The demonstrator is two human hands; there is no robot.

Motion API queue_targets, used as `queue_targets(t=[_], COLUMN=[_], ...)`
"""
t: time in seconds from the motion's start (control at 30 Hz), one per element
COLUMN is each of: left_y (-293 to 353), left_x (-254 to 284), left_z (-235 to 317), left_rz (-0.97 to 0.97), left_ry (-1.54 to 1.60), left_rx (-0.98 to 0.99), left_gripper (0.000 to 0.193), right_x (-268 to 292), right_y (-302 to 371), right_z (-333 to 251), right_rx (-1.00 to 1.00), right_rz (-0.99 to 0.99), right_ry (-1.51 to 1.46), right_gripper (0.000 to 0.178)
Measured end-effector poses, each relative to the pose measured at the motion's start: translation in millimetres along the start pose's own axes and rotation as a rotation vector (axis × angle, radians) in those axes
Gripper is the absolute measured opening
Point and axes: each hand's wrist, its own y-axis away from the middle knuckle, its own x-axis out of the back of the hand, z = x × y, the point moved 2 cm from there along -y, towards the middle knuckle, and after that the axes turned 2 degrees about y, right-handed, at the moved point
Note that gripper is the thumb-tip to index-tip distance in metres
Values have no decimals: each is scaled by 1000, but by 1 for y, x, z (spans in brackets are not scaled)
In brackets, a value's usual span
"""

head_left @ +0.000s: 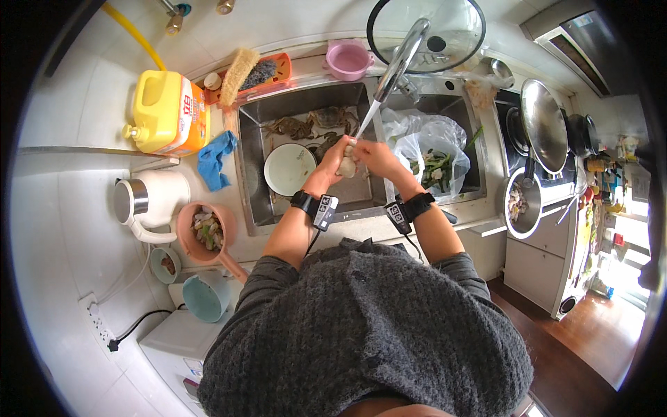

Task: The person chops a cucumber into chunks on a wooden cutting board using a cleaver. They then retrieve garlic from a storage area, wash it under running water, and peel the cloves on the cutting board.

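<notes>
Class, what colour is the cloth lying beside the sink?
The cloth is blue; it shows best in the head view, left of the sink.

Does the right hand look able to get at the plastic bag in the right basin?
Probably yes: the plastic bag lies just right of the right hand, with no object between, though that hand seems busy at the pale lump by the faucet.

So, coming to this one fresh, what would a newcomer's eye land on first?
Probably the brown crabs at the back of the left-hand steel basin. Nearby, the person's bare left hand holds a pale, rounded item by the running water from the curved chrome tap, with the right hand close beside it. The bulky yellow plastic jug stands out too, left of that basin.
</notes>
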Motion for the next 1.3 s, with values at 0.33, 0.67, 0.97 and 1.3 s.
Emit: queue_targets(t=[0.33,0.67,0.97,1.3], left_y=[14,6,-27,-9], left_x=[9,4,13,-24], left_z=[13,27,13,-9], left_rz=[76,302,389,273], left_ry=[69,-123,153,0], left_rx=[-148,-201,-91,-297], left_gripper=[45,79,42,30], right_x=[2,-25,-24,-37], right_y=[5,-27,-9,-10], right_z=[-1,11,7,4], right_rx=[-336,-219,-467,-371], right_rz=[411,242,72,287], right_ry=[182,-433,-619,-456], right_gripper=[37,25,38,35])
